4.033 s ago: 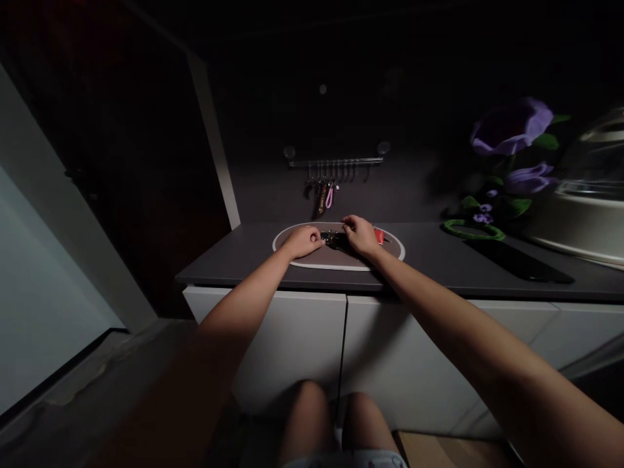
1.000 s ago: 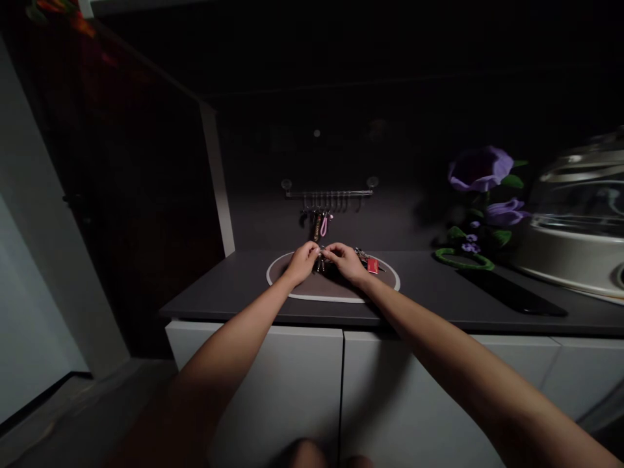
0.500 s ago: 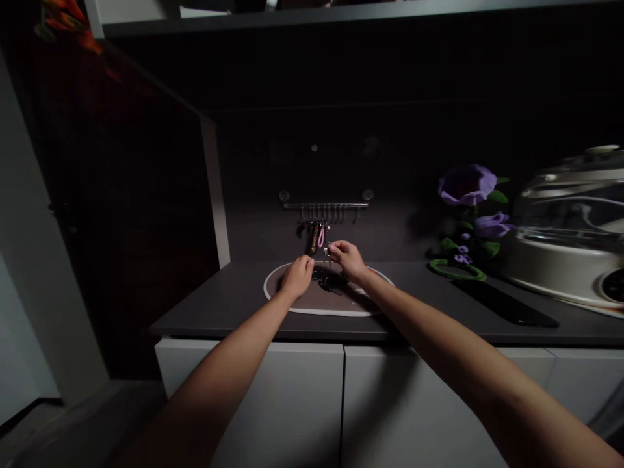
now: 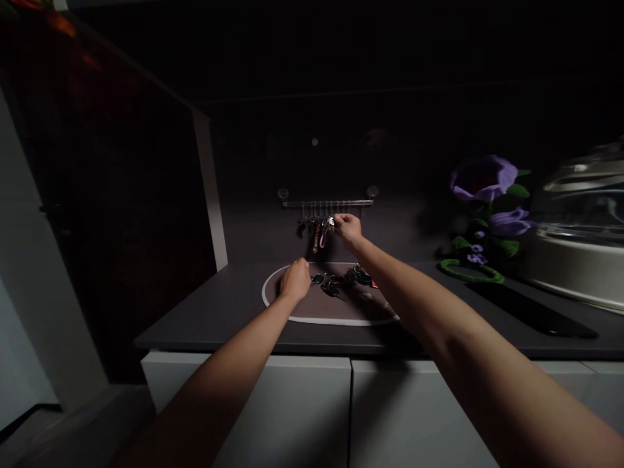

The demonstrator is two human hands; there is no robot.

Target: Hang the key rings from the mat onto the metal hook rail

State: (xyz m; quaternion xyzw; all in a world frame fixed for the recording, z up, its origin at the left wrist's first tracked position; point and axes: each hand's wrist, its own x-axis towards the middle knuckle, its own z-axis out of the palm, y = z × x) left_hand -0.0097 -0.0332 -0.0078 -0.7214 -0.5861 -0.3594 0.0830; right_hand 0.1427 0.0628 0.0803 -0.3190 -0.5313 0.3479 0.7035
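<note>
My right hand (image 4: 348, 229) is raised to the hook rail (image 4: 327, 203) on the dark wall. Its thumb and fingertips pinch a small silvery bunch of keys (image 4: 331, 221) just below the hooks. Beside it hang a pink loop strap (image 4: 324, 235), a patterned strap (image 4: 316, 239) and dark keys (image 4: 301, 227). Low over the left part of the oval mat (image 4: 322, 312), my left hand (image 4: 296, 279) is closed with fingers curled; whatever it may hold is hidden. Dark keys and fobs (image 4: 332, 287) lie on the mat, with another bunch of keys (image 4: 359, 275) near my right forearm.
Purple craft flowers (image 4: 485, 182) with a green ring base (image 4: 472, 272) stand to the right on the grey counter (image 4: 195, 312). A flat black object (image 4: 541, 314) lies before them. Farther right is a cream appliance (image 4: 575, 260) with a clear upper part. White cabinet doors (image 4: 302, 403) are below.
My right hand has risen from above the mat to the hooks, carrying the silvery keys. The left hand stays low over the mat. The camera view has tilted down slightly.
</note>
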